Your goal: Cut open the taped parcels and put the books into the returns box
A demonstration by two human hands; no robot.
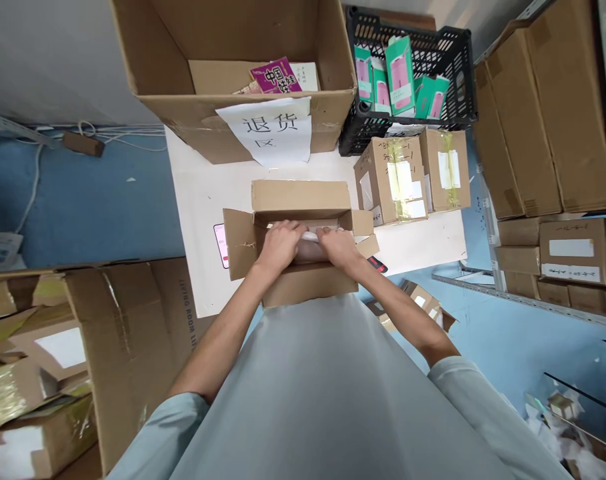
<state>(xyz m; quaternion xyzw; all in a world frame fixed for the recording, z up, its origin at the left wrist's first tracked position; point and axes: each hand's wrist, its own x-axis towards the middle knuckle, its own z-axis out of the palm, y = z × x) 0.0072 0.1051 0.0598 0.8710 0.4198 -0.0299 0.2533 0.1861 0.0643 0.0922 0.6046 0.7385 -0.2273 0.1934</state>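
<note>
An open cardboard box (303, 195) stands on the white table in front of me, its flaps spread outward. My left hand (281, 245) reaches inside, fingers curled over a whitish, soft-looking wrapped item (310, 237). On the other side of that item, my right hand (339, 247) grips it with bent fingers. What is inside the wrapping cannot be made out, and the fingertips are partly hidden. Left of the box lies a phone (221, 245) with a lit pink screen. A black and red object (377, 265) shows partly by the box's right side.
Behind stands a large carton (193, 123) with a paper sign (273, 133) and packets inside. A black crate (407, 127) holds several green-and-pink boxes (400, 75). Two taped parcels (390, 177) sit at right. More cartons fill the left bin (133, 333) and right shelf (577, 257).
</note>
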